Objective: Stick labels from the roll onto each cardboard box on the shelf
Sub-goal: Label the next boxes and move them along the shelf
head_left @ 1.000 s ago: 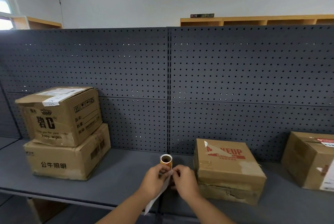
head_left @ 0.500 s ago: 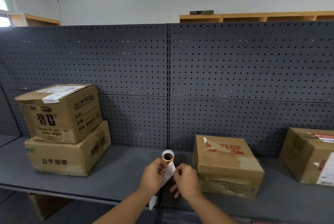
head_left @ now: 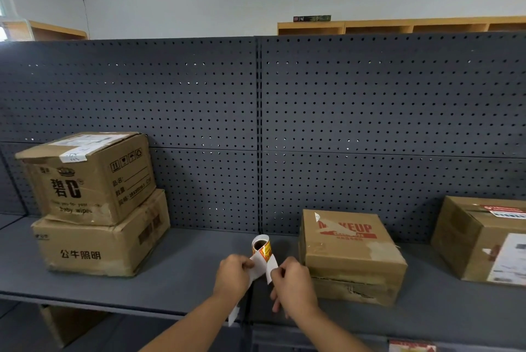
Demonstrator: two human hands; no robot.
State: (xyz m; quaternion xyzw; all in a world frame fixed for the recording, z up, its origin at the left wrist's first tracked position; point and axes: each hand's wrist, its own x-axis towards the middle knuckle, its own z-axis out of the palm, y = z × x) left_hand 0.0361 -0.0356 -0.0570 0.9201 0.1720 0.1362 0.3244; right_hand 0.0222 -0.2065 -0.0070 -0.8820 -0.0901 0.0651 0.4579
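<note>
A small label roll [head_left: 261,246] with orange-red labels is held up over the grey shelf [head_left: 182,272]. My left hand [head_left: 232,276] grips the white backing strip just below the roll. My right hand [head_left: 293,283] pinches a label [head_left: 271,265] that is partly peeled off the strip. Two cardboard boxes are stacked at the left, an upper box [head_left: 88,178] on a lower box [head_left: 99,243]. Right of my hands sits a box with red print [head_left: 348,255]. Another box [head_left: 484,240] stands at the far right.
A dark pegboard wall [head_left: 262,129] backs the shelf, with a vertical post down its middle. Loose backing strip [head_left: 234,313] hangs below my left hand past the shelf's front edge. A lower shelf holds a box [head_left: 65,323] at bottom left. Wooden shelving shows behind.
The roll has unwound a little and the label has come away from the backing strip. My hands have drawn slightly apart. The view has tilted upward a bit.
</note>
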